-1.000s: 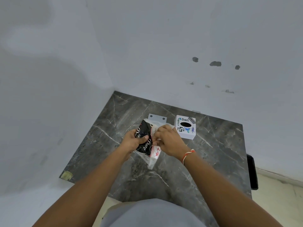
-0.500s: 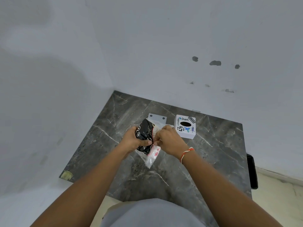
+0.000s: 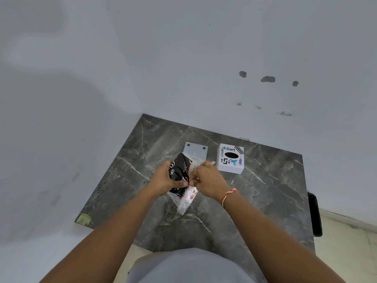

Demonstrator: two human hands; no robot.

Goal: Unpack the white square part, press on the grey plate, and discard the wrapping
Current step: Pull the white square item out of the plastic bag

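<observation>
Above the middle of the dark marble tabletop (image 3: pixel 265 193) I hold a wrapped packet (image 3: pixel 179 172) with a black printed face inside a clear plastic wrapping (image 3: pixel 186 201) with red marks. My left hand (image 3: pixel 163 179) grips the packet's left side. My right hand (image 3: pixel 210 180) pinches the wrapping at its right edge, thumbs nearly touching. The loose end of the plastic hangs down below my hands. The grey plate (image 3: pixel 195 151) with two dark holes lies flat just beyond the packet, partly hidden by it. The white square part itself is not visible.
A white box (image 3: pixel 230 159) with stickers and a black oval hole on top stands right of the grey plate. White walls close the table's far and left sides. A black object (image 3: pixel 315 213) sits past the table's right edge. A yellowish label (image 3: pixel 84 218) marks the near-left corner.
My hands have drawn slightly closer together on the packet and tilted it more upright; the hanging plastic end has shifted a little. The plate and box have not moved.
</observation>
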